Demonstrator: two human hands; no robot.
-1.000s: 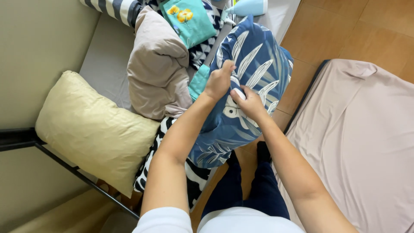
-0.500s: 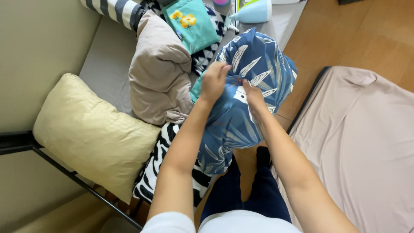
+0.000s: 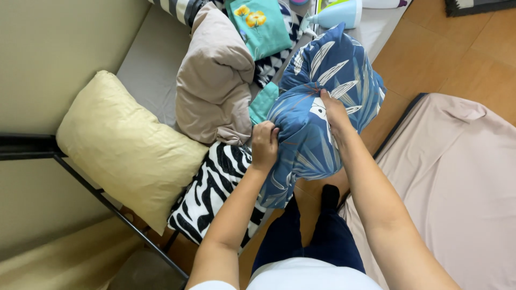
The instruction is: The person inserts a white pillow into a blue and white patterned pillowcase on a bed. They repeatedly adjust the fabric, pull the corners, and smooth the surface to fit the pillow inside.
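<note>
Both hands are on a blue leaf-print pillow (image 3: 328, 107), held up over the edge of the bed (image 3: 150, 80). The left hand (image 3: 265, 144) is pinched shut on the cover fabric at the pillow's left edge, and the right hand (image 3: 334, 110) is clamped on it near the top middle. Just below sits a zebra-print cushion (image 3: 215, 188), with a pale yellow pillow (image 3: 123, 150) to the left and a beige pillow (image 3: 212, 86) behind. A teal flowered cushion (image 3: 260, 27) lies further back.
</note>
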